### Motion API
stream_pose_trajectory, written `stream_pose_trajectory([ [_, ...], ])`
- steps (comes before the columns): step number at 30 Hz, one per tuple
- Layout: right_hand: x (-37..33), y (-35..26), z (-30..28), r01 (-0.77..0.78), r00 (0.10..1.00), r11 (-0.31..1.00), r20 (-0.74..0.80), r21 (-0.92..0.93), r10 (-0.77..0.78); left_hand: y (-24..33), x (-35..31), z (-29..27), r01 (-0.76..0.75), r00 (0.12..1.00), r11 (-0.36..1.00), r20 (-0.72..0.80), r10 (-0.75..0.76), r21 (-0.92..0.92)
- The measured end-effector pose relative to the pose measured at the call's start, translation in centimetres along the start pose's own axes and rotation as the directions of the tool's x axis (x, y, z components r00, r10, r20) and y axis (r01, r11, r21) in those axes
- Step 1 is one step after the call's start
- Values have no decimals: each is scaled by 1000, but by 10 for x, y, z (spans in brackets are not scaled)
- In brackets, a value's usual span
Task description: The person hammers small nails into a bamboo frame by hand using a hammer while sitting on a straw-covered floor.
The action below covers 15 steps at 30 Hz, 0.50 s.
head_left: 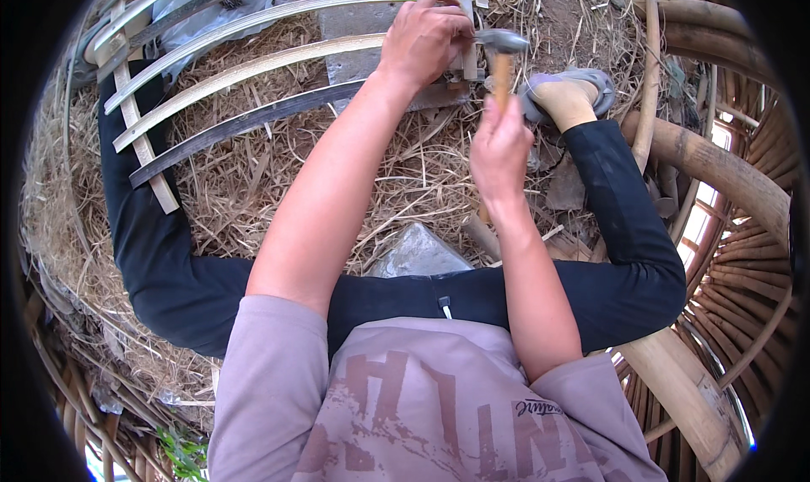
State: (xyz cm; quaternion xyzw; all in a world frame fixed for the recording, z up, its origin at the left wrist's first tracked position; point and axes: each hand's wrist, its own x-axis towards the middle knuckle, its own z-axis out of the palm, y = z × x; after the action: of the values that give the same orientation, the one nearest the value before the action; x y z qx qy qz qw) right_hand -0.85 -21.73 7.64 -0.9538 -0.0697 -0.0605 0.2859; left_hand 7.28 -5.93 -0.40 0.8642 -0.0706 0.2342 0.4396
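My right hand point(504, 150) is wrapped round the wooden handle of a hammer point(501, 42); its metal head is beside the fingers of my left hand. My left hand point(428, 37) is closed in a pinch at the right end of a slatted wooden frame; whatever lies between the fingertips is too small to make out. The frame has several long slats, among them a pale slat point(253, 75) and a dark slat point(245, 126). A left crosspiece point(139, 136) and a right crosspiece point(469, 60) join them, the latter partly hidden by my hand.
Grey blocks point(359, 64) lie under the frame's right part. Dry straw point(245, 187) covers the ground. My bent legs flank the work, with my right foot point(567, 99) close to the hammer. Bamboo poles point(717, 157) stand at right. A grey stone-like piece point(418, 254) lies before me.
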Motion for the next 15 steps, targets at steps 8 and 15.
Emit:
stream_pose_trajectory([
  [8, -5, -1, 1, -33, 999, 999, 10, -2, 33, -5, -2, 7, -19, 998, 1000, -60, 20, 9],
  [15, -2, -7, -1, -137, 970, 987, 188, -88, 152, 4, 4, -7, -36, 996, 993, -80, 27, -114],
])
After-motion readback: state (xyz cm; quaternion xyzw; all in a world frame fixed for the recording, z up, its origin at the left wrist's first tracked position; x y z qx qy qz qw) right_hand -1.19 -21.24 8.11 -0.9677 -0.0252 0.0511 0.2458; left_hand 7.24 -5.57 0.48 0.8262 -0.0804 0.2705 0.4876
